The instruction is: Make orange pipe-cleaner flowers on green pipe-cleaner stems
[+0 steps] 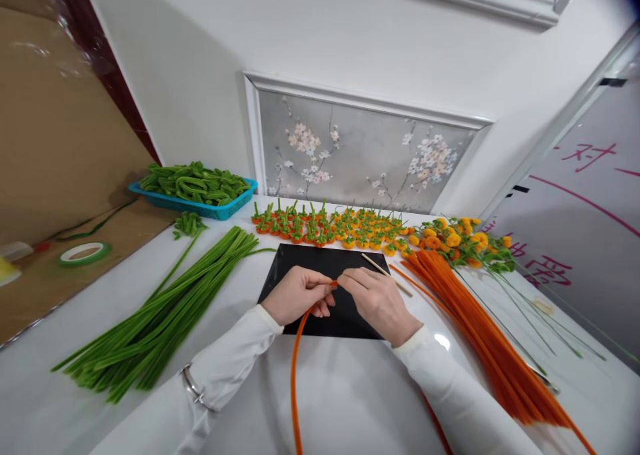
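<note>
My left hand (303, 294) pinches an orange pipe cleaner (296, 375), whose long tail curves down toward the front of the table. Fingertip to fingertip with it, my right hand (375, 300) closes on the same pipe cleaner, a short bit of which shows between the two hands. Both hands are above a black mat (325, 255). A thin wooden stick (373, 262) lies across the mat's right edge, beside my right hand. To the right spreads a bundle of orange pipe cleaners (480, 335); a bundle of green pipe cleaners (175, 315) lies to the left.
Small orange and yellow pipe-cleaner flowers (320, 228) stand in rows behind the mat. Finished yellow flowers with stems (465, 238) lie at right. A blue basket (220, 210) holds green looped pieces. Green tape (84, 254) rests on cardboard at left. The wall (200, 75) closes the back.
</note>
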